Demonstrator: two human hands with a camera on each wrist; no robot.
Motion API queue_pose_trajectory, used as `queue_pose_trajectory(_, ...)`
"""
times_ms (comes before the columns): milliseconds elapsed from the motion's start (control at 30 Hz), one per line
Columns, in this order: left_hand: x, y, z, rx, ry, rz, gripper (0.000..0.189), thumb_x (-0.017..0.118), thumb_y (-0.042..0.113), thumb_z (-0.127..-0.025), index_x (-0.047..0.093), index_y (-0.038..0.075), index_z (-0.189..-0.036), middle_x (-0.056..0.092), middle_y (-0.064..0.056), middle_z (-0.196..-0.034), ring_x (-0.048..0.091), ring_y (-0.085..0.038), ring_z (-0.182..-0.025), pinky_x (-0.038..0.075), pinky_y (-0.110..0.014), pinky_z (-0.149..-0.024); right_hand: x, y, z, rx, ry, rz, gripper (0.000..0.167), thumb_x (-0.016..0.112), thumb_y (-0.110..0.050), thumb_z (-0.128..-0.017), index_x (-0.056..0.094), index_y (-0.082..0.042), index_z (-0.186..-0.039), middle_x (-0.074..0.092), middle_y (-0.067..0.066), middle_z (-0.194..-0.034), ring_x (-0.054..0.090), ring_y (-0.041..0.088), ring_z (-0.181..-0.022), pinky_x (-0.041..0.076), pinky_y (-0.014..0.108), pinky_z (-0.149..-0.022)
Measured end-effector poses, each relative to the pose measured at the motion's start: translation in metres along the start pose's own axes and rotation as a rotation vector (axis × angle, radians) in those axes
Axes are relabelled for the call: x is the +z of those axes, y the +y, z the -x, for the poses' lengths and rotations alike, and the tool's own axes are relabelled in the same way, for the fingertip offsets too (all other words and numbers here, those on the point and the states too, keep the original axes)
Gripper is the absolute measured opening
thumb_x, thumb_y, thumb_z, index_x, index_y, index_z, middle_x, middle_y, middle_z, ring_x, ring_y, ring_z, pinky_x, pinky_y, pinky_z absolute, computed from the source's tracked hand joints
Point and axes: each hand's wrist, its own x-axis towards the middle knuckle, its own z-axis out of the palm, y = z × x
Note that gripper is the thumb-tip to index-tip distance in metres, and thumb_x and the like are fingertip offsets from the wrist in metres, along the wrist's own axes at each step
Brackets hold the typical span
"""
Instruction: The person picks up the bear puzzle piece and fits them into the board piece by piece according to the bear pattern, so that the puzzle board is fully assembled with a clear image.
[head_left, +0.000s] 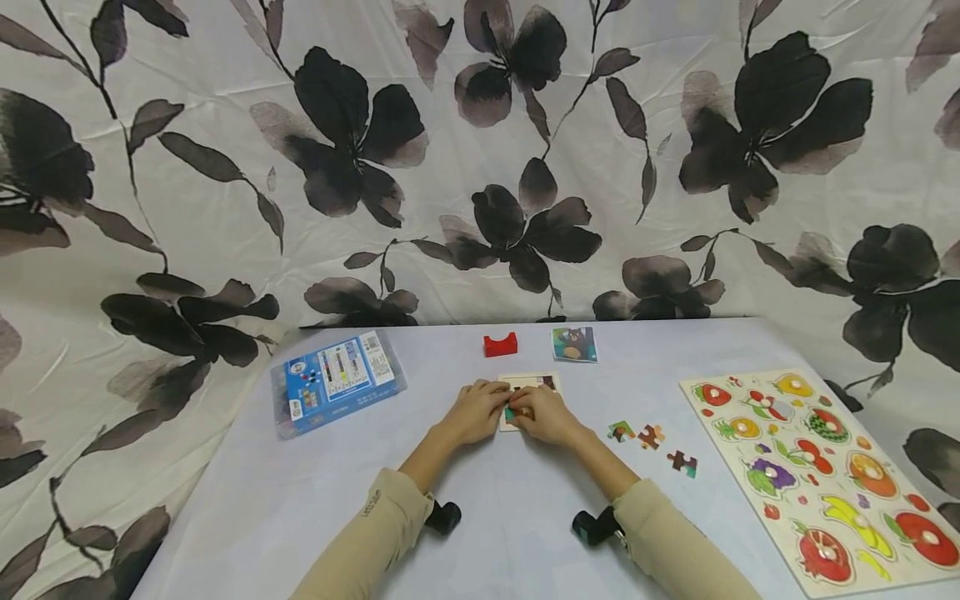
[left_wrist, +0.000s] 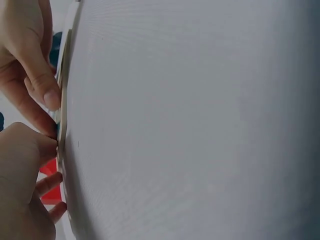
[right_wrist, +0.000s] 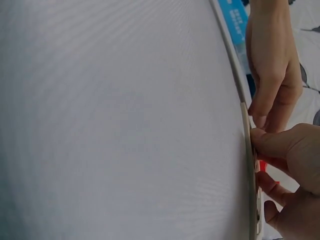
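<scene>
In the head view, both hands meet over a small puzzle board with a light frame, lying flat on the table. My left hand touches its left part, fingertips near the middle. From the right, my right hand rests its fingertips on the board, with a teal and brown puzzle piece showing beside them. Side-on in the wrist views, the board's edge hides whether either hand pinches a piece. Three loose jigsaw pieces lie right of the right hand.
A blue boxed set lies at the back left. Behind the board are a red block and a bear picture card. A large fruit puzzle board covers the table's right side. Floral cloth hangs behind the white table.
</scene>
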Motion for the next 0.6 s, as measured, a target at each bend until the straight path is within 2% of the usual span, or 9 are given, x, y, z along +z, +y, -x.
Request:
queue_pose_trajectory(200,0.0004,0.0013,-0.0004,-0.022,-0.023,-0.015,0.037,0.044,0.018,-0.098,0.055,0.010,-0.133,0.049,-0.007,-0.138,0.043,-0.029,-0.123,0.036,-0.052,-0.097,0.0005,0.0012,-0.0007,0.028,-0.003,0.013,0.023,0.068,-0.009,-0.083,0.071,0.002,-0.103,0.066,0.014,-0.112,0.056,0.033,-0.099,0.043,0.048,-0.080)
queue_pose_trajectory(433,0.0008,0.0016,-0.0002,-0.023,-0.002,0.042,0.036,0.044,0.017,-0.098,0.057,0.009,-0.131,0.051,-0.009,-0.137,0.043,-0.030,-0.122,0.035,-0.052,-0.097,0.0021,-0.0012,-0.0009,0.048,0.008,0.034,0.023,0.070,-0.010,-0.083,0.071,0.002,-0.102,0.065,0.014,-0.112,0.056,0.035,-0.097,0.043,0.052,-0.077)
queue_pose_trajectory(600,-0.0002,0.0015,0.0006,-0.028,-0.020,0.063,0.037,0.043,0.017,-0.098,0.056,0.010,-0.131,0.049,-0.009,-0.138,0.042,-0.029,-0.123,0.033,-0.052,-0.098,0.0028,-0.0017,-0.0001,0.064,0.008,0.048,0.022,0.069,-0.012,-0.084,0.072,0.000,-0.102,0.065,0.013,-0.112,0.053,0.035,-0.101,0.042,0.053,-0.079)
